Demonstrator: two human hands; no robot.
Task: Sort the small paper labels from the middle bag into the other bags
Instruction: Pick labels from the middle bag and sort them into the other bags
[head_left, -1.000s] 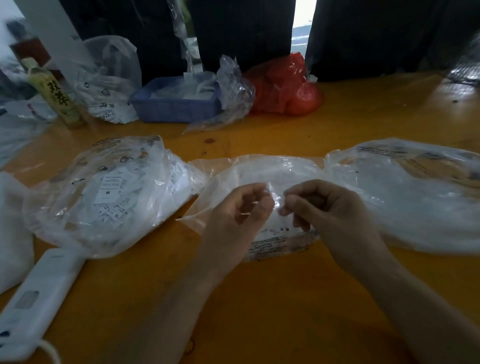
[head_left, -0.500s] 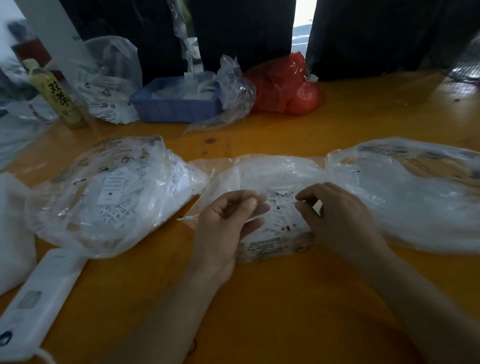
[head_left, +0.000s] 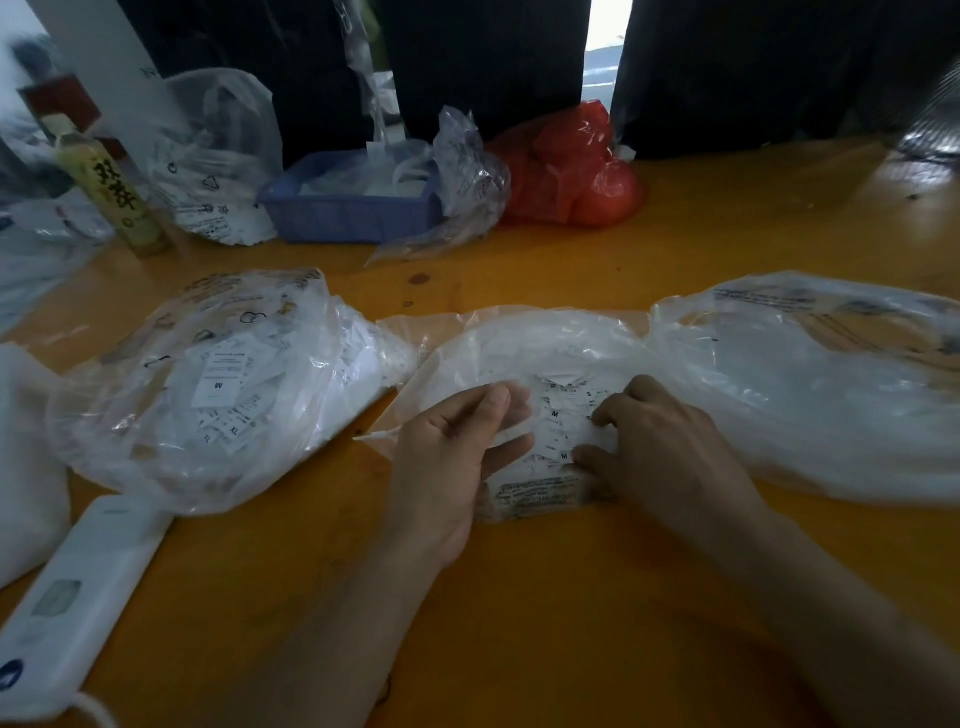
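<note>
Orange wooden tabletop (head_left: 571, 597) carries three clear plastic bags. My left hand (head_left: 447, 457) pinches the middle clear bag's (head_left: 561, 343) film with curled fingers; my right hand (head_left: 670, 452) presses curled fingers onto the small white paper labels (head_left: 558, 421) inside it.

A single view — a wide-angle camera worn on the person's head, looking forward and down across the orange worktop (head_left: 597, 597). It sits close: both forearms enter from the near edge, and the left hand (head_left: 447, 457) and right hand (head_left: 670, 457) fill the lower middle. The far edge of the worktop runs across the upper third, bowed by the lens, with dark shapes behind it — straight lines bend toward the picture's corners.
</note>
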